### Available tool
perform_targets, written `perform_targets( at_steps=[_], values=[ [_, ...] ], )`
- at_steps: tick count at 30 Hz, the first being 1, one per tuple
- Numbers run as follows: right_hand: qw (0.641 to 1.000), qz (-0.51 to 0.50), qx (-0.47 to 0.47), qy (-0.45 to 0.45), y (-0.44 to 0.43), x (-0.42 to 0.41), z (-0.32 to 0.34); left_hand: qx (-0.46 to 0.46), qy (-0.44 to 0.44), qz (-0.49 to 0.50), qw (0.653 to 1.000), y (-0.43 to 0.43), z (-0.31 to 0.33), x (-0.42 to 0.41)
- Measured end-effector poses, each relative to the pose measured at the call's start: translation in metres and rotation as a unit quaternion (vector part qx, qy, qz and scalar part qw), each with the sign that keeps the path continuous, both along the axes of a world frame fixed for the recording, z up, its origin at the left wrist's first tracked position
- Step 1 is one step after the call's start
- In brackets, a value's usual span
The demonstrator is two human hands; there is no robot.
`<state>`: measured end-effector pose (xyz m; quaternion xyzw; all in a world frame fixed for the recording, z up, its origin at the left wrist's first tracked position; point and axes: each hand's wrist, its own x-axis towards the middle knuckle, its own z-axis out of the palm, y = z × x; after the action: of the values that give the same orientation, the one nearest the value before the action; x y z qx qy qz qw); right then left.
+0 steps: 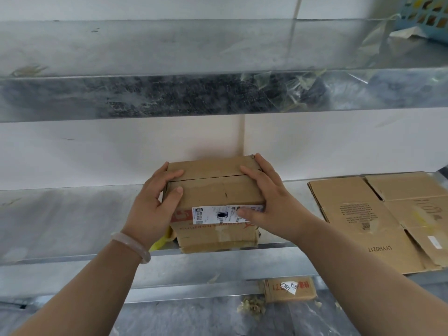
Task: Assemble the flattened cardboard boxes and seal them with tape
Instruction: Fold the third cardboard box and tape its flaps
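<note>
At the centre of the frame, on the metal shelf (72,219), a small cardboard box (213,190) with its top flaps closed sits on a worn carton (218,236). The left hand (155,204) grips its left end, fingers curled over the top. The right hand (269,197) clasps the right end, thumb on the white label (213,214). Flattened cardboard boxes (378,219) lie at middle right.

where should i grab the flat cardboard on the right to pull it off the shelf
Pinch the flattened cardboard at its near edge, coming from the front: it lies flat on the shelf, but that edge seems to overhang the front lip, leaving room for fingers underneath.
</note>
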<state>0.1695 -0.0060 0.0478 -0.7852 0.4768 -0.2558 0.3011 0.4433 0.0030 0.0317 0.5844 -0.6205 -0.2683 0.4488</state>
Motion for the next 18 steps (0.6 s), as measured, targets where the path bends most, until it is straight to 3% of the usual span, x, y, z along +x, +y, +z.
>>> perform_targets(
  at_steps=[6,14,18],
  values=[
    [1.0,-0.012,-0.017,0.014,-0.002,0.002,-0.01,0.026,-0.001,-0.006,1.0,-0.003,-0.002,0.003],
    [0.991,-0.034,0.039,0.124,0.01,-0.029,-0.024,0.06,-0.033,-0.07,0.995,0.006,-0.032,-0.029],
    [0.96,-0.051,-0.029,0.274,0.01,-0.027,-0.022,0.072,-0.029,-0.057,0.995,0.006,-0.029,-0.033]
  ],
)
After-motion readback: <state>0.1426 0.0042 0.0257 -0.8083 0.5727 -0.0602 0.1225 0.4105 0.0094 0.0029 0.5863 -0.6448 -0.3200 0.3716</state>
